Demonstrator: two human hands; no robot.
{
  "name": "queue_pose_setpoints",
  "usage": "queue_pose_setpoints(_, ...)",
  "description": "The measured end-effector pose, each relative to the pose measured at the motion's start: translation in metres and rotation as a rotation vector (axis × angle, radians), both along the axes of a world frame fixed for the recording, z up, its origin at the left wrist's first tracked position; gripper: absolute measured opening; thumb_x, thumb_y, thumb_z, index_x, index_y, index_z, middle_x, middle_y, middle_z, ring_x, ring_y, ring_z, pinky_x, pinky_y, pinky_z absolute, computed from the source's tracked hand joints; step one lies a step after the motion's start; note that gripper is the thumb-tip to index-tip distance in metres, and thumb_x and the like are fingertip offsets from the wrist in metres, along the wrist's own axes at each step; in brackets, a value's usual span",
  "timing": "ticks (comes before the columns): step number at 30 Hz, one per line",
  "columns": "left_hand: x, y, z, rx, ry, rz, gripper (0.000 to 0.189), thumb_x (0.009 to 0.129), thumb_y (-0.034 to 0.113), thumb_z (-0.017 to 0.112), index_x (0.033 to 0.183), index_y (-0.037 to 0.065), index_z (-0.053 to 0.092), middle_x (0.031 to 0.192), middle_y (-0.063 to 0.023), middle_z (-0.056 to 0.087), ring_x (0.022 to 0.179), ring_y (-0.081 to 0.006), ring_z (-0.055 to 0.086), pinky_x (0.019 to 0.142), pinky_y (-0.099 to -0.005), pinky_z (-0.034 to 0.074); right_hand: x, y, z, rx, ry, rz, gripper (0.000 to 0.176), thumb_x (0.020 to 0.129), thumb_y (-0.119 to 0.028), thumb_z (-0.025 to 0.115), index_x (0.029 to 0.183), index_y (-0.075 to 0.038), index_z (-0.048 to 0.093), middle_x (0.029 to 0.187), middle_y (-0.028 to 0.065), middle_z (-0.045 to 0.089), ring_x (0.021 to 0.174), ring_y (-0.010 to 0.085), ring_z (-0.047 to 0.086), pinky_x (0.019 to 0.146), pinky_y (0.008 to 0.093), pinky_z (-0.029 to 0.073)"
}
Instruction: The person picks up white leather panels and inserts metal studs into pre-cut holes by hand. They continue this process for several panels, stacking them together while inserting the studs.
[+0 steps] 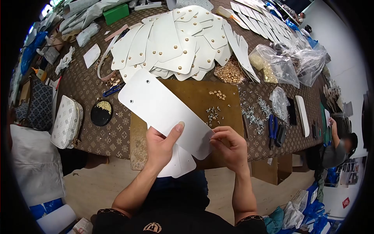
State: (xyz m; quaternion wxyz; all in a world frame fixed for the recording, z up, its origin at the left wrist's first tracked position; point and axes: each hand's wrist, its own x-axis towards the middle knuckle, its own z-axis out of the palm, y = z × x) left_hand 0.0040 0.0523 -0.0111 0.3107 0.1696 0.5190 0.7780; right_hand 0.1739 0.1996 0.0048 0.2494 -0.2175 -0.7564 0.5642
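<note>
Head view: above the brown board (194,97), a white panel (163,105) is held tilted. The left hand (161,146) has its fingers clamped on the near edge, and the right hand (230,146) has its fingers pinched on the corner (seemingly fitting a stud, too small to tell). Seating it calls for careful alignment. A second panel beneath is mostly hidden.

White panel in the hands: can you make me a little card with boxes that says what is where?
left hand: grips the white panel, thumb on top
right hand: fingertips pinch the panel's near corner
panel: flat, two small holes at its far end, held over the wooden board
on the board: silver screws, gold studs
behind the board: pile of studded panels
left of the board: black dish with gold bits, white pouch
right of the board: blue pliers
</note>
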Motion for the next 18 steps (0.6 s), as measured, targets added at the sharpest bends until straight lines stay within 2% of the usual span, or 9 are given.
queue_pose_setpoints(3, 0.0, -0.0022, 0.0016, 0.017, 0.044, -0.002, 0.023, 0.098, 0.015, 0.074, 0.112, -0.002, 0.069, 0.102, -0.007, 0.074, 0.091, -0.012, 0.068, 0.082, -0.0284, 0.055, -0.0012, -0.0006, -0.0009, 0.097, -0.05, 0.0, 0.016, 0.087, 0.007, 0.075, 0.101, 0.001, 0.071, 0.107, 0.0092, 0.072, 0.093, 0.0159, 0.069, 0.082, 0.0286, 0.056)
queue_pose_setpoints(5, -0.0005, -0.002, 0.0026, 0.064, 0.036, -0.017, 0.022, 0.098, 0.014, 0.074, 0.112, -0.002, 0.069, 0.102, -0.0071, 0.074, 0.092, -0.0121, 0.068, 0.082, -0.0284, 0.055, 0.0, -0.0013, -0.0025, -0.092, -0.035, -0.049, 0.014, 0.088, 0.006, 0.075, 0.102, 0.003, 0.071, 0.104, 0.0084, 0.072, 0.09, 0.0134, 0.068, 0.08, 0.027, 0.056)
queue_pose_setpoints(12, 0.0015, -0.0019, 0.0035, 0.064, 0.027, -0.045, 0.023, 0.098, 0.014, 0.074, 0.114, -0.003, 0.069, 0.104, -0.0078, 0.074, 0.094, -0.0129, 0.069, 0.085, -0.0287, 0.055, -0.0022, -0.0005, -0.0036, -0.001, -0.027, -0.066, 0.012, 0.09, 0.004, 0.075, 0.101, 0.002, 0.071, 0.1, 0.0068, 0.073, 0.085, 0.0113, 0.068, 0.078, 0.0255, 0.056)
queue_pose_setpoints(14, 0.0017, -0.0018, 0.0034, 0.069, 0.028, -0.036, 0.024, 0.098, 0.014, 0.074, 0.115, -0.002, 0.068, 0.106, -0.0081, 0.074, 0.095, -0.0132, 0.069, 0.085, -0.0293, 0.055, -0.0021, -0.0018, -0.0014, -0.091, -0.033, -0.086, 0.012, 0.091, 0.003, 0.075, 0.102, 0.002, 0.071, 0.099, 0.0061, 0.074, 0.086, 0.0113, 0.069, 0.079, 0.0252, 0.056)
queue_pose_setpoints(18, 0.0007, -0.0031, 0.0018, 0.077, 0.012, -0.051, 0.025, 0.098, 0.014, 0.075, 0.115, -0.002, 0.068, 0.106, -0.0081, 0.073, 0.096, -0.0133, 0.068, 0.086, -0.0297, 0.055, -0.0017, 0.0001, -0.0009, -0.114, -0.046, -0.062, 0.009, 0.093, 0.002, 0.074, 0.101, 0.003, 0.07, 0.099, 0.0052, 0.074, 0.088, 0.0106, 0.069, 0.08, 0.0249, 0.056)
